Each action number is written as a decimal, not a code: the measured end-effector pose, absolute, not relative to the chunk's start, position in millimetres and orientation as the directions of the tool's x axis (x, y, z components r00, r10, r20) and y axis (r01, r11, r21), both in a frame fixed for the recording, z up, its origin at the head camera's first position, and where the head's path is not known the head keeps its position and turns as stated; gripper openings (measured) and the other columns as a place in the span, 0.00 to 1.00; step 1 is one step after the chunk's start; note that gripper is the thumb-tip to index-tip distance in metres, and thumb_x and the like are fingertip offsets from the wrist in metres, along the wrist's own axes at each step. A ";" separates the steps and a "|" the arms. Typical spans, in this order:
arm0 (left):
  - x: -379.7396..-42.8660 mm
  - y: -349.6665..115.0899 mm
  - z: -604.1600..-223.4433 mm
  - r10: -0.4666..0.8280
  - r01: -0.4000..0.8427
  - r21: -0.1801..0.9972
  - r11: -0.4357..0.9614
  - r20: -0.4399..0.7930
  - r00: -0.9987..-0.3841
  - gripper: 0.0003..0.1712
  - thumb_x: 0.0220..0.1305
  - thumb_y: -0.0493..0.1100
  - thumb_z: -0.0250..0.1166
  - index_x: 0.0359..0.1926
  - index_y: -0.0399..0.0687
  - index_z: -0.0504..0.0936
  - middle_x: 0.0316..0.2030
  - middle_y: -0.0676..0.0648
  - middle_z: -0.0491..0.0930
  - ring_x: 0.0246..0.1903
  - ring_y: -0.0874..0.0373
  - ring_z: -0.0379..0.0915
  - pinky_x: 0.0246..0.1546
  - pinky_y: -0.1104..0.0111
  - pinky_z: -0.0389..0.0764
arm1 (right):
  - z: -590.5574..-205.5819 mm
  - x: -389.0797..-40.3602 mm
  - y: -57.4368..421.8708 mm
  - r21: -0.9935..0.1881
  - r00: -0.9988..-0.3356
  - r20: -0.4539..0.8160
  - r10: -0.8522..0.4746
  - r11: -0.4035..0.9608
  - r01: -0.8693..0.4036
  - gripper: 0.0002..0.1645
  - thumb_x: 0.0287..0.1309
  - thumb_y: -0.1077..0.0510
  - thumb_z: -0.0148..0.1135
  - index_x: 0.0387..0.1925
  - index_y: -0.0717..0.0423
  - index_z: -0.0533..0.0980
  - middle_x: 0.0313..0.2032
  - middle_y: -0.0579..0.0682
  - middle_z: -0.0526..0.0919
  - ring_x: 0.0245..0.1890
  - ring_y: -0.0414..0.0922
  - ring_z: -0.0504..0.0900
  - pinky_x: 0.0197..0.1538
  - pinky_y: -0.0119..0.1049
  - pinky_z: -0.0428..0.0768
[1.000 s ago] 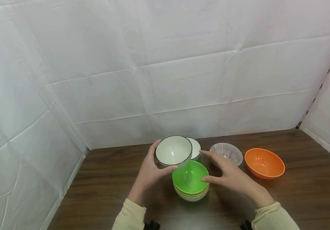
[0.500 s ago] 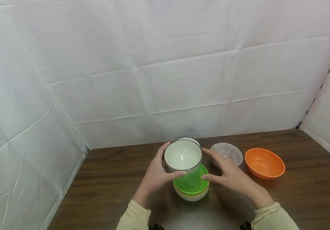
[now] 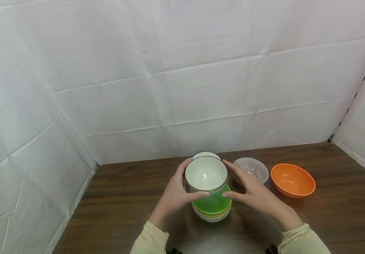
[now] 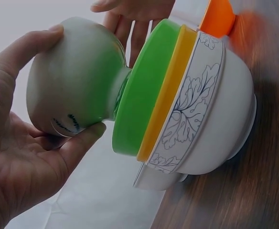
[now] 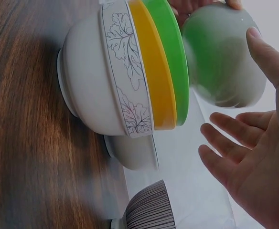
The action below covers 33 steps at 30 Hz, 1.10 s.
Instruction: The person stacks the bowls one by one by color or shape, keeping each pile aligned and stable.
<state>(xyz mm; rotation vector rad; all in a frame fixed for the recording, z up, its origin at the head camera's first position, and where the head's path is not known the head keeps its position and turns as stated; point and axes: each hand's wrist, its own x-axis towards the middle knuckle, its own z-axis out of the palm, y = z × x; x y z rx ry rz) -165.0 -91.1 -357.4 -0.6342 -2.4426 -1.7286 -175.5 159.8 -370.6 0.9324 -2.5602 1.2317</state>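
Note:
My left hand [image 3: 176,192] grips a white bowl [image 3: 205,173] with a dark rim by its side, thumb at the near side. The bowl's foot sits right at the mouth of a green bowl [image 3: 213,204], which tops a nested stack. Beneath the green one come a yellow bowl [image 4: 170,90] and a white bowl with a blue leaf pattern [image 4: 192,100]. My right hand [image 3: 253,187] is spread at the right of the held bowl, fingers mostly straight; in the right wrist view a gap shows between its fingers and the bowl.
Another dark-rimmed white bowl [image 3: 205,154] stands behind the stack, partly hidden. To the right on the dark wooden table [image 3: 122,204] are a striped bowl [image 3: 255,168] and an orange bowl [image 3: 293,180]. White sheeting [image 3: 201,88] walls off the back and sides.
My left hand has carried the white bowl rightward and a little nearer, from the stack's upper left to over the green bowl. The right hand has stayed nearly still.

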 end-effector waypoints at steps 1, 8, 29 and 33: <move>-165.1 -90.8 -357.4 0.286 0.375 0.886 0.273 0.297 -0.911 0.57 0.41 0.46 0.78 0.70 0.54 0.56 0.61 0.44 0.70 0.55 0.52 0.70 0.57 0.47 0.73 | -370.4 -175.3 159.5 -0.656 -0.794 0.386 -0.469 0.465 -0.594 0.52 0.52 0.45 0.69 0.72 0.54 0.54 0.68 0.61 0.64 0.66 0.59 0.63 0.61 0.65 0.68; -164.9 -89.6 -357.4 0.296 0.368 0.892 0.261 0.289 -0.910 0.57 0.41 0.45 0.78 0.70 0.53 0.56 0.60 0.44 0.70 0.54 0.52 0.70 0.55 0.49 0.74 | -369.1 -174.7 158.2 -0.680 -0.795 0.383 -0.471 0.439 -0.588 0.49 0.53 0.48 0.69 0.72 0.53 0.55 0.65 0.61 0.69 0.58 0.58 0.73 0.56 0.65 0.74; -165.8 -87.4 -361.1 0.309 0.355 0.855 0.377 0.246 -0.919 0.59 0.39 0.53 0.79 0.71 0.52 0.56 0.61 0.44 0.71 0.57 0.54 0.68 0.60 0.48 0.70 | -371.9 -178.5 160.6 -0.725 -0.810 0.381 -0.446 0.400 -0.561 0.45 0.50 0.50 0.71 0.67 0.56 0.62 0.62 0.61 0.73 0.54 0.60 0.76 0.54 0.67 0.74; -166.6 -87.8 -363.2 0.324 0.369 0.833 0.413 0.245 -0.914 0.60 0.38 0.55 0.79 0.71 0.51 0.57 0.60 0.46 0.72 0.57 0.56 0.69 0.59 0.49 0.71 | -373.2 -179.5 161.6 -0.738 -0.813 0.373 -0.447 0.389 -0.552 0.46 0.47 0.49 0.72 0.66 0.56 0.63 0.61 0.60 0.74 0.53 0.59 0.77 0.54 0.67 0.75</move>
